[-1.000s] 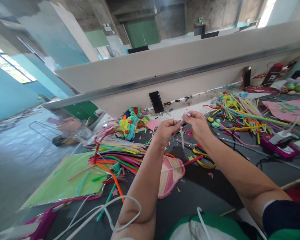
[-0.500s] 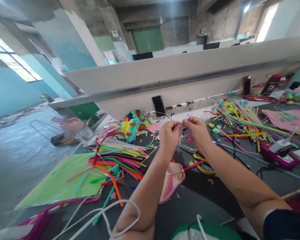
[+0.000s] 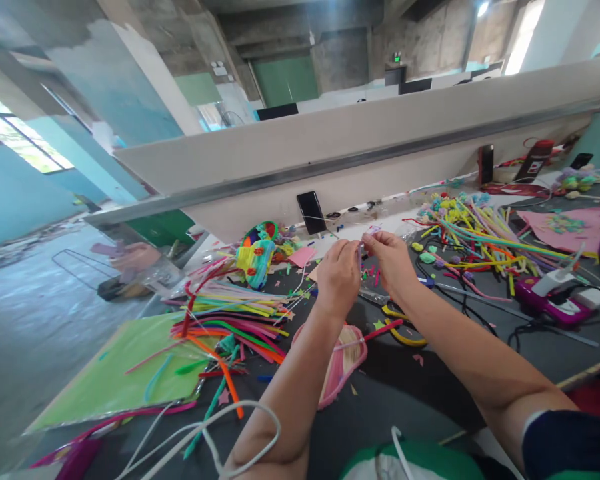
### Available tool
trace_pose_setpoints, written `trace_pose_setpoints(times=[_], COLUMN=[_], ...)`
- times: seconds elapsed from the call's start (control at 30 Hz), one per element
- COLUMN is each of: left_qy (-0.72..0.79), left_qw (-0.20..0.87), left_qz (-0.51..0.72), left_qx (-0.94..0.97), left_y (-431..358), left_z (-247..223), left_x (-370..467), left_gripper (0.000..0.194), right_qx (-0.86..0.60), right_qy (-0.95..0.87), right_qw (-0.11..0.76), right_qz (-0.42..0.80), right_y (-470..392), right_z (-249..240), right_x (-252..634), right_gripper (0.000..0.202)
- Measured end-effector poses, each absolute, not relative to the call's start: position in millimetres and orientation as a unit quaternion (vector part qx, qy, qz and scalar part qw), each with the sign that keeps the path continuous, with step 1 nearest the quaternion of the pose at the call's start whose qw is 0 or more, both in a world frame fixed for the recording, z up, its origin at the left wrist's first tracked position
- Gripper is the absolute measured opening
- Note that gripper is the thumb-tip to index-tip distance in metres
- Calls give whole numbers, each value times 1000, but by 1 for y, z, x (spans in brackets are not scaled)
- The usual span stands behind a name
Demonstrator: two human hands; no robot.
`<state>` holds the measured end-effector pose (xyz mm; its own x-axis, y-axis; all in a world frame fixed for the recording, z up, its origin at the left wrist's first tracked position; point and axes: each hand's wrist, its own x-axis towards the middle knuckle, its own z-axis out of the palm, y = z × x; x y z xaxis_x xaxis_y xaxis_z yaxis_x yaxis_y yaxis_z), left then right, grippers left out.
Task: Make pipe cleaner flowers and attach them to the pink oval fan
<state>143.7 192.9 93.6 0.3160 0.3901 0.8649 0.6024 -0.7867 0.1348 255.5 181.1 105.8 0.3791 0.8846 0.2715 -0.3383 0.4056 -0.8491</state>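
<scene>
Left of the left hand point(image 3: 339, 273) lie fuzzy stems point(image 3: 247, 307); it and the right hand point(image 3: 387, 258) pinch a lilac strip point(image 3: 374, 231) between them, apparently working it. Scissors point(image 3: 405, 341) lie below the right hand. The next move likely needs steady fingertips.

R sleeve point(image 3: 563, 427), btm R of frame, is showing dk navy, w/ a pale edge nr the elbow & a bit of green at the very btm. Green-and-white garment point(image 3: 443, 460) is covering the body, btm ctr; a thin white cord point(image 3: 401, 448) is curving over it. L hand point(image 3: 339, 275) & R hand point(image 3: 393, 263), mid-frame, are showing bare.
</scene>
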Motion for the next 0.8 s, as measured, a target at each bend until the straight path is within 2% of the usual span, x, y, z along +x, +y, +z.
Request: trace_pose_setpoints(times=[0.23,0.37,0.47,0.57,0.67,0.73,0.8], left_qy=[-276,-307,-376,-400,-357,-332,-323], left_qw=[105,38,-101,-346,-571,-642,-638], left_qz=[-518,-540,-564,-548,-466,-420,-427], left_qx=[-803,-783,-728,-648,-574,-548,-554], left_y=[196,190,188,189,192,194,194], left_z=[91,94,101,111,122,125,125], left_x=[140,146,147,143,133,128,126], left_gripper=[20,17,15,14,17,21,22], right_qx=[-338,-316,-310,-286,-270,-268,-271], right_qy=[-376,-379,-399,-439,-493,-522,-536], right_qw=[755,762,756,748,732,719,712], right_qz=[417,419,416,407,384,371,363], right_y=[183,183,183,182,181,181,181], right_z=[103,102,99,96,95,96,97], right_x=[256,256,255,255,256,259,260], right_gripper=[22,18,15,13,13,14,14])
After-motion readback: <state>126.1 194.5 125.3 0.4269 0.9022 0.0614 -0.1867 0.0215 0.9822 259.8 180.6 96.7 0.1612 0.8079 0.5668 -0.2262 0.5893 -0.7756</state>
